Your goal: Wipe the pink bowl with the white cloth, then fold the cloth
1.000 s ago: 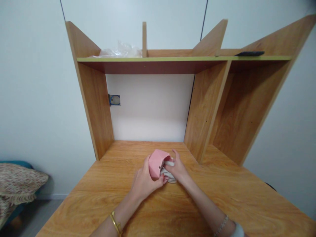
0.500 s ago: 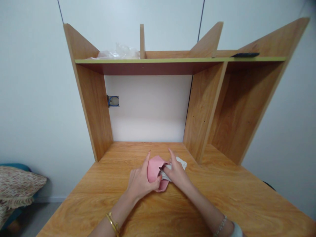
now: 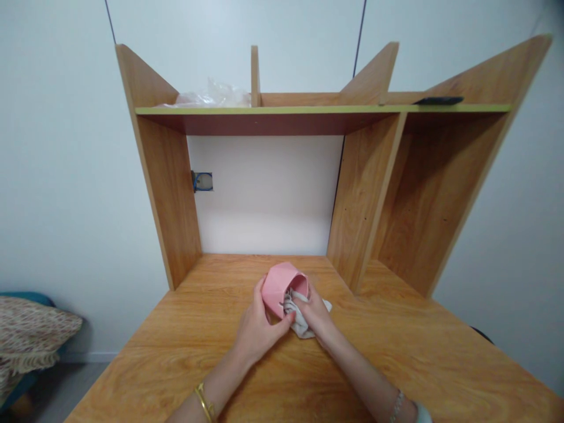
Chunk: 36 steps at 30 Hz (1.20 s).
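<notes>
My left hand (image 3: 258, 326) is wrapped round a pink cup (image 3: 279, 285), tilted so its mouth faces right, just above the wooden desk (image 3: 185, 352). My right hand (image 3: 314, 311) grips a crumpled white cloth (image 3: 299, 317) and presses part of it into the cup's mouth. The cloth's loose end hangs out toward the right below the cup. Both hands meet at the middle of the desk, in front of the open back bay.
A wooden hutch rises behind the desk with a shelf (image 3: 321, 109) across the top. A clear plastic bag (image 3: 211, 95) lies on the shelf at left, a dark flat object (image 3: 438, 100) at right. A patterned fabric (image 3: 30, 335) lies low at far left.
The cup has turned in my left hand so its mouth faces up and right. My right hand has pushed the cloth back into it after it had spread toward the right.
</notes>
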Each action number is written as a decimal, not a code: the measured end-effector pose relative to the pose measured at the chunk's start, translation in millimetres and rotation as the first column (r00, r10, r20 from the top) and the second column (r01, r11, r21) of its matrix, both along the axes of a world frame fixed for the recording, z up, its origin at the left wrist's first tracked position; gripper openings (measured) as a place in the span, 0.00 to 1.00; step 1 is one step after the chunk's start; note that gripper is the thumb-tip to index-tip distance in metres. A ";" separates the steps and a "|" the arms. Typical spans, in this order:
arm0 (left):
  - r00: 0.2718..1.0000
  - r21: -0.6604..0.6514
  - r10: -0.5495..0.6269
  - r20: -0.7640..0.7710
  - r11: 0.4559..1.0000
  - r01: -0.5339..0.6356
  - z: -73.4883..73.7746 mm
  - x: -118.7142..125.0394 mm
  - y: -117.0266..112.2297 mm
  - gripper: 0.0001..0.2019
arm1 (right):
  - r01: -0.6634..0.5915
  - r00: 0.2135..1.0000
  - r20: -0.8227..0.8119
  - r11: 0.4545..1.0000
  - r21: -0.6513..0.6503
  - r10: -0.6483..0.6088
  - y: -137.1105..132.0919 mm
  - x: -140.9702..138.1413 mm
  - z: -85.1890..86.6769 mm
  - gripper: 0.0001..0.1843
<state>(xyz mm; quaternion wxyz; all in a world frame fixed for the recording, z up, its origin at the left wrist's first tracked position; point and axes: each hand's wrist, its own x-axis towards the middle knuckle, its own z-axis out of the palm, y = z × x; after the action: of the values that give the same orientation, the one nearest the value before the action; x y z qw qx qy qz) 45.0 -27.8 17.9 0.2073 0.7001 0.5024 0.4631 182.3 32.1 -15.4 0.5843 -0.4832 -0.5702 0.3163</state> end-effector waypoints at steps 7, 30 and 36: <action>0.992 0.049 0.027 -0.125 0.999 -0.021 6.1 -11.8 2.2 0.36 | 0.019 0.998 0.053 0.999 -0.048 -0.017 -4.0 -7.5 -0.3 0.30; 0.822 -0.324 0.297 0.485 0.935 -0.147 -13.4 -32.5 43.3 0.16 | 0.125 0.649 0.761 0.989 -0.085 -0.017 -10.3 41.4 31.2 0.33; 0.729 -0.257 0.195 0.656 0.966 -0.028 -14.4 -34.6 43.3 0.19 | 0.233 0.540 0.836 0.937 -0.260 0.097 -9.2 60.5 35.1 0.35</action>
<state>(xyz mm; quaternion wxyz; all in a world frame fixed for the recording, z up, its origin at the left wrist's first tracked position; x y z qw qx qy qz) 10.5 15.5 3.5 0.4264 0.4236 0.4841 0.6359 242.8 22.9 19.8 0.1592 -0.6902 -0.6962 0.1167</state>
